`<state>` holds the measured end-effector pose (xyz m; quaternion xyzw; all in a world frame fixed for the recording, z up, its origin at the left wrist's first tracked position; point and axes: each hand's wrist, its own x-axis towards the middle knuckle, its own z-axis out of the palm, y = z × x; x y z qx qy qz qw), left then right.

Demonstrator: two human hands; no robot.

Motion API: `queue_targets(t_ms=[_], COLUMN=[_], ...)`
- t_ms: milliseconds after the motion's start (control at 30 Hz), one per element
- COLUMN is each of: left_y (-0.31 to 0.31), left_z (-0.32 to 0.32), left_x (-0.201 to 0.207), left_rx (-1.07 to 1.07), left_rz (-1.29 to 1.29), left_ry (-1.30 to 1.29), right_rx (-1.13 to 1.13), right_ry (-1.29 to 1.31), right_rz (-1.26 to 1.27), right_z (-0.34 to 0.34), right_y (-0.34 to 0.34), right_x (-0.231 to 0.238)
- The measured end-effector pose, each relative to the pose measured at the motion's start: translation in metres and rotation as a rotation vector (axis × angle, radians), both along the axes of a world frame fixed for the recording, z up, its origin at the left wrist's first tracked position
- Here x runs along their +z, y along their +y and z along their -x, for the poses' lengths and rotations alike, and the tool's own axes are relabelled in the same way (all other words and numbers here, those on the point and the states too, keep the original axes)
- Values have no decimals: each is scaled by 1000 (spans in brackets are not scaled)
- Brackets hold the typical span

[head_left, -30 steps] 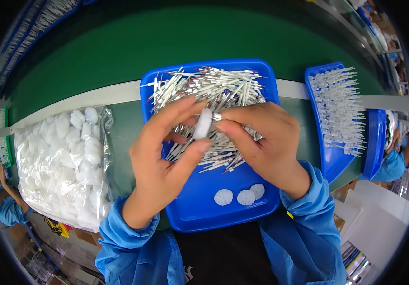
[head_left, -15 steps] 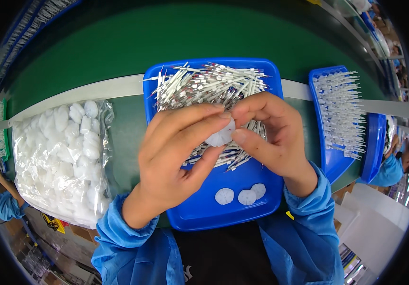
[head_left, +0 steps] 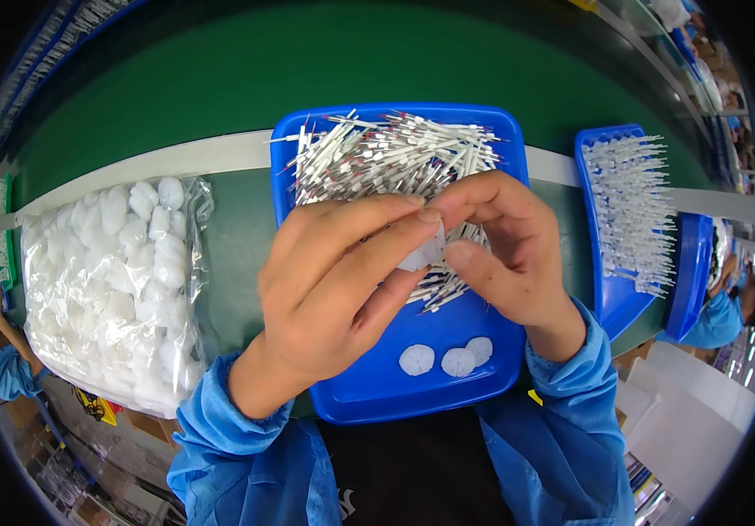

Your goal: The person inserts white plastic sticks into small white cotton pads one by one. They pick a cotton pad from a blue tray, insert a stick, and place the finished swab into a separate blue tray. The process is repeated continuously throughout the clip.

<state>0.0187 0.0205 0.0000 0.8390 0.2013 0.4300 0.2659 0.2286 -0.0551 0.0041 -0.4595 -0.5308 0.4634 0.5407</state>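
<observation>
A thin white round disc (head_left: 424, 252), partly covered by fingers, is gripped between the thumb and fingers of my left hand (head_left: 333, 280). Close against its right edge, my right hand (head_left: 509, 245) has its thumb and forefinger curled in; what they hold is hidden. Both hands are above a blue tray (head_left: 377, 394). Many thin white sticks with dark reddish tips (head_left: 395, 158) lie heaped in its far part. Near the tray's front right, a white disc (head_left: 417, 359) lies alone, beside a pair of overlapping discs (head_left: 459, 362).
To the left stands a clear plastic bag (head_left: 106, 289) packed with white rounded pieces. On the right, a second blue tray (head_left: 618, 302) holds rows of white pieces on sticks, with another blue tray (head_left: 691, 272) beyond. Co-workers' blue sleeves (head_left: 719, 320) show at both sides.
The disc has tilted and moved slightly right between my fingers, and less of its face shows. My left hand has shifted a little to the right. The discs in the tray lie as before.
</observation>
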Motion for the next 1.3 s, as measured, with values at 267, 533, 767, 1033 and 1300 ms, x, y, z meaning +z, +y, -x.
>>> queue_targets(t_ms=[267,533,767,1033,1300], left_y=[-1,-2,5,-9,-3], left_z=[-1,2,10,6,12], left_x=[-1,-1,-8,-6,-1], left_rx=[-1,-215,-261,-108,-90], left_rz=[11,145,487,816,838], left_ry=[-16,60,-36,-79,-169], right_rx=[40,-73,58,38,-191], right_ry=[71,-90,-1368,-1157,-909], right_rz=[3,164,-252,-165,-313], right_z=[0,-10,-8,-2,6], right_y=[-1,-21,-68,-49,1], right_x=[-2,11,18,25,19])
